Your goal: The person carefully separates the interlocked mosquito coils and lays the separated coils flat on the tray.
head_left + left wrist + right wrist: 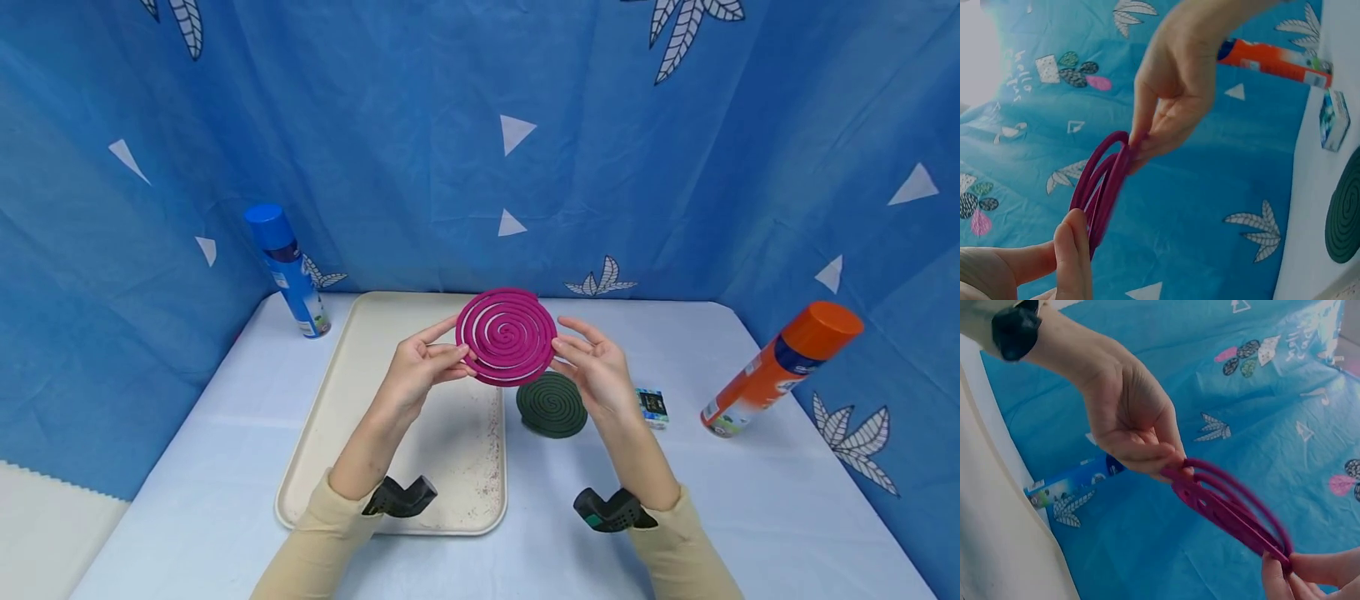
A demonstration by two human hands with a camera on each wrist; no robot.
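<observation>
A magenta mosquito coil [507, 337] is raised above the table, its flat spiral face toward the head view. My left hand [415, 373] pinches its left edge between thumb and fingers. On the opposite edge, my right hand [606, 375] pinches the coil too. Both wrist views show the coil [1100, 194] nearly edge-on, with some of its rings spread apart from one another. Below it on the table lies a dark green mosquito coil [552, 406], close to the right hand and touched by neither hand.
A cream tray [390, 329] lies under the left forearm. A blue spray can [292, 275] stands at the back left, an orange spray can [776, 371] at the right. A small printed box [652, 408] sits beside the right wrist. Blue patterned cloth [420, 167] surrounds the table.
</observation>
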